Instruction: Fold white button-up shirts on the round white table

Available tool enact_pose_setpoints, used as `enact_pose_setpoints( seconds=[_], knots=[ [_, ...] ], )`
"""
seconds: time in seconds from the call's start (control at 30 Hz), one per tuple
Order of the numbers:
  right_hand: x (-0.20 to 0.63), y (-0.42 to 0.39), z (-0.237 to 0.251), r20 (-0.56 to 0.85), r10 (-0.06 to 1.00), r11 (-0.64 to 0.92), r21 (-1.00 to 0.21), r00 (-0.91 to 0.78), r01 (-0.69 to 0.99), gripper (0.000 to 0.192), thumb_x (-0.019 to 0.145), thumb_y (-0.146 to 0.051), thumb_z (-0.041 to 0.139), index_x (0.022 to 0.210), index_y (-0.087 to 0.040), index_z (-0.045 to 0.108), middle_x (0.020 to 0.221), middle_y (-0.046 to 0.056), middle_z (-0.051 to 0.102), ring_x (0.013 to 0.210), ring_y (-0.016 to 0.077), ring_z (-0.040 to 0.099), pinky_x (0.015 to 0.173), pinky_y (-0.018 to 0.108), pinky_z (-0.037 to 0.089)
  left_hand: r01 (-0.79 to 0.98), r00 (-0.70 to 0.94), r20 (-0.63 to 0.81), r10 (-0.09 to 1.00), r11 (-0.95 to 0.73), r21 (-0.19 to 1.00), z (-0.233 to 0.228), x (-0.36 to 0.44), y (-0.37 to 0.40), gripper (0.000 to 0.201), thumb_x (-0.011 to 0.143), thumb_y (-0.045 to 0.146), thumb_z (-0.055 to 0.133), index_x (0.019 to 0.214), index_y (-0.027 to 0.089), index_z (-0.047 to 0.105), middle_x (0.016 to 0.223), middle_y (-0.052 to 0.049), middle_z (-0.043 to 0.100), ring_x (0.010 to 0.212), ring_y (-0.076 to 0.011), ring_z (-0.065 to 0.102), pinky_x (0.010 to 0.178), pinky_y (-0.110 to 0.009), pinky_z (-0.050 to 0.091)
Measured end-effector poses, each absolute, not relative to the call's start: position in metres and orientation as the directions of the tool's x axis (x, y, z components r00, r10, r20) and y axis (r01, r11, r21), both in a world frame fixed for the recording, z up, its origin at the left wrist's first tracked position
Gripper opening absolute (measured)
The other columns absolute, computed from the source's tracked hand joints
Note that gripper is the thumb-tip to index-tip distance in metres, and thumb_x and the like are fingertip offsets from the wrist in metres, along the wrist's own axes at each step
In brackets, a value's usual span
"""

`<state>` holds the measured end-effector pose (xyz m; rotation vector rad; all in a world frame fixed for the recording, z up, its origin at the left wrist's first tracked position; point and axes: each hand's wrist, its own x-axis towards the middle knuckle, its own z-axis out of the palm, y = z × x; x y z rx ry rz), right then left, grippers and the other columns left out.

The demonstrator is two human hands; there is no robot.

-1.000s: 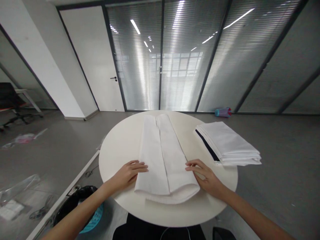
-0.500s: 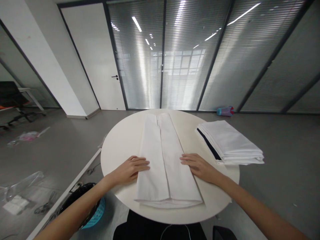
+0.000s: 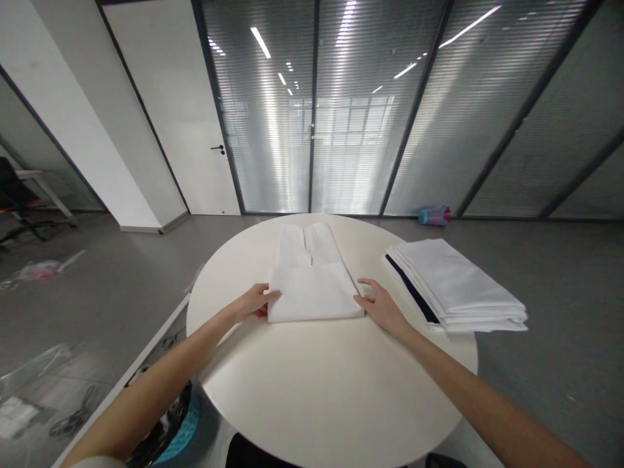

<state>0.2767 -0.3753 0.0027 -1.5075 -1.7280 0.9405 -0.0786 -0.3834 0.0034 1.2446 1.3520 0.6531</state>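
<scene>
A folded white cloth [image 3: 314, 289] lies on the round white table [image 3: 336, 383], its near part doubled over the far part. At the far end, a slit shows between its two side folds. My left hand [image 3: 253, 303] grips the near left corner, thumb on top and some fingers curled at the edge. On the other side, my right hand [image 3: 381, 307] has its thumb over the right edge near the corner and its index finger stretched beyond it; the lower fingers are partly hidden.
A stack of folded white cloths [image 3: 458, 283] with a dark layer [image 3: 412, 289] overhangs the table's right edge. A blue basket [image 3: 182, 432] with a black liner stands on the floor at lower left. Plastic wrap and cables lie further left; a glass partition is beyond.
The near part of the white cloth has been folded away from me over the far part. Both hands have shifted slightly farther from me, to the new near corners.
</scene>
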Motion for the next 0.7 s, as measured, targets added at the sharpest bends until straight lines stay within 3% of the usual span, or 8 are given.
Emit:
enact_pose_setpoints(
  seconds=[0.13,0.33,0.43,0.53,0.6,0.7],
  knots=[
    [0.276,-0.389,0.003,0.075,0.991,0.125,-0.798,-0.109,0.59,0.043,0.082,-0.036,0.049,0.12,-0.018,0.053,0.054,-0.007,0.053,0.049,0.0149,0.048,0.051,0.026,0.032,0.299,0.081,-0.275,0.958,0.24,0.923,0.003,-0.076,-0.394,0.085,0.077,0.048,0.077,0.144,0.019,0.033,0.062,0.005,0.06,0.043,-0.0112,0.055,0.04,-0.02,0.043],
    [0.275,-0.395,-0.004,0.125,0.984,0.179,-0.674,-0.128,0.717,0.038,0.083,-0.026,0.044,0.119,-0.019,0.054,0.057,-0.006,0.051,0.056,0.0166,0.053,0.058,0.027,0.036,0.25,0.107,-0.214,0.971,0.182,0.951,0.006,-0.073,-0.403,0.114,0.073,0.044,0.083,0.157,0.021,0.01,0.06,0.005,0.063,0.045,-0.0118,0.058,0.043,-0.019,0.045],
    [0.274,-0.397,-0.01,0.191,0.971,0.232,-0.587,-0.146,0.775,0.037,0.084,-0.022,0.045,0.119,-0.019,0.057,0.062,-0.004,0.054,0.065,0.0183,0.056,0.063,0.028,0.04,0.253,0.131,-0.193,0.972,0.156,0.955,0.003,-0.074,-0.404,0.12,0.073,0.042,0.083,0.159,0.021,0.001,0.055,0.006,0.061,0.041,-0.0102,0.053,0.041,-0.016,0.039],
    [0.274,-0.401,-0.015,0.275,0.945,0.287,-0.437,-0.176,0.853,0.034,0.084,-0.018,0.048,0.115,-0.02,0.061,0.067,0.0,0.058,0.076,0.0206,0.057,0.071,0.029,0.043,0.284,0.133,-0.192,0.972,0.149,0.947,-0.002,-0.076,-0.404,0.122,0.072,0.042,0.082,0.158,0.019,-0.001,0.052,0.007,0.06,0.037,-0.0096,0.05,0.038,-0.015,0.035],
    [0.276,-0.403,-0.013,0.311,0.929,0.301,-0.328,-0.199,0.896,0.033,0.082,-0.015,0.05,0.112,-0.021,0.064,0.073,0.003,0.061,0.08,0.0216,0.056,0.075,0.031,0.043,0.312,0.153,-0.204,0.967,0.149,0.938,-0.003,-0.081,-0.403,0.121,0.073,0.042,0.081,0.158,0.018,-0.001,0.054,0.006,0.062,0.039,-0.0119,0.053,0.04,-0.018,0.039],
    [0.273,-0.4,0.003,0.36,0.907,0.305,-0.204,-0.218,0.93,0.032,0.084,-0.016,0.051,0.112,-0.019,0.067,0.094,0.01,0.064,0.091,0.0255,0.056,0.084,0.038,0.045,0.472,0.167,-0.142,0.976,0.047,0.88,0.008,-0.088,-0.398,0.101,0.077,0.045,0.076,0.157,0.019,0.018,0.073,-0.003,0.07,0.054,-0.0183,0.066,0.05,-0.027,0.052]
  ],
)
